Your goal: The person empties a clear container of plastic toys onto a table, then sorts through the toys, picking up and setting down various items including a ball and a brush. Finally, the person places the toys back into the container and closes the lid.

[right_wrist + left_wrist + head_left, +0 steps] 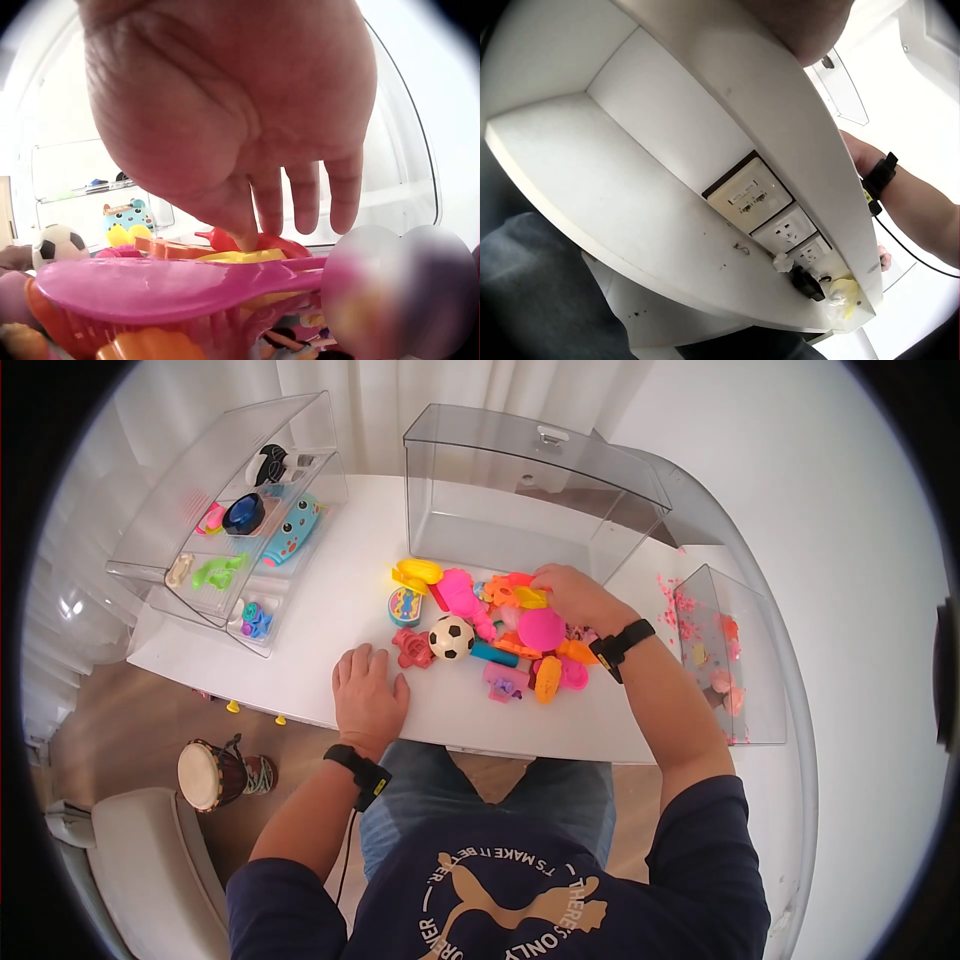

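Note:
My left hand (368, 695) lies palm down on the white table (440, 715), close to a dusty-red flower-shaped toy (412, 648) and a small soccer ball (451, 638). At the far side of the toy pile, my right hand (572, 598) reaches down with its fingers nearly straight. In the right wrist view the thumb tip overlaps a yellow toy piece (255, 256) and a red toy (222, 240) with a pointed stem. A pink hairbrush (180, 285) lies below that palm, bristles down. Other fingertips hang just beyond the red toy.
Behind the pile stands a clear box (500, 540). Left, a clear divided case (225, 450) holds several toys, including a blue animal-faced one (295, 532). At right is another clear bin (750, 710) with pink pieces. A drum (205, 775) and chair (140, 850) stand on the floor.

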`<state>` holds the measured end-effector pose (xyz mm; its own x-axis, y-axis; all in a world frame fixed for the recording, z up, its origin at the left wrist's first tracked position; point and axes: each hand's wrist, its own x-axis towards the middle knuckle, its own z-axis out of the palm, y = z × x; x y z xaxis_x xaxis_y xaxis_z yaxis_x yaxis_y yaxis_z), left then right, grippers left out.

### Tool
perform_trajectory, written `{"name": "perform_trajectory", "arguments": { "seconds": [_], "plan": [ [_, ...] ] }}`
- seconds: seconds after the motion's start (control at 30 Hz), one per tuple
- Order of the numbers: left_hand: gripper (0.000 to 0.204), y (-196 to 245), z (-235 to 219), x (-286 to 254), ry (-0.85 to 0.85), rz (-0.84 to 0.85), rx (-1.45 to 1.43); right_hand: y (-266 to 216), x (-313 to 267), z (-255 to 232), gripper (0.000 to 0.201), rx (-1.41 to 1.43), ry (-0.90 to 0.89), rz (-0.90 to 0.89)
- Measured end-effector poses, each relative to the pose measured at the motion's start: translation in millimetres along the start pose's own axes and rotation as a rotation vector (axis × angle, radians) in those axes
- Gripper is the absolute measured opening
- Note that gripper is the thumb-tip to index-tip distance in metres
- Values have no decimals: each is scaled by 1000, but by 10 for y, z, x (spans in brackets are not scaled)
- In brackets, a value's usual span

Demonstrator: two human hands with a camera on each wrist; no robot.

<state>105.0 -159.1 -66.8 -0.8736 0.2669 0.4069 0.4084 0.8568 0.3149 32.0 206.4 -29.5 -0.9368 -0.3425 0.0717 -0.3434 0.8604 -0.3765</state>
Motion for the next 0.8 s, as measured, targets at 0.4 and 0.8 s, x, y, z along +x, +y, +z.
{"name": "perform_trajectory", "arguments": {
  "seconds": [0.4,0.8],
  "plan": [
    [37,-4,-1,-3,2,-2,-2,-246,-58,-80,25,140,-49,128],
    [37,-28,-2,-25,-1,-11,-39,-477,-272,-413,16,204,383,178]
  ]
}}
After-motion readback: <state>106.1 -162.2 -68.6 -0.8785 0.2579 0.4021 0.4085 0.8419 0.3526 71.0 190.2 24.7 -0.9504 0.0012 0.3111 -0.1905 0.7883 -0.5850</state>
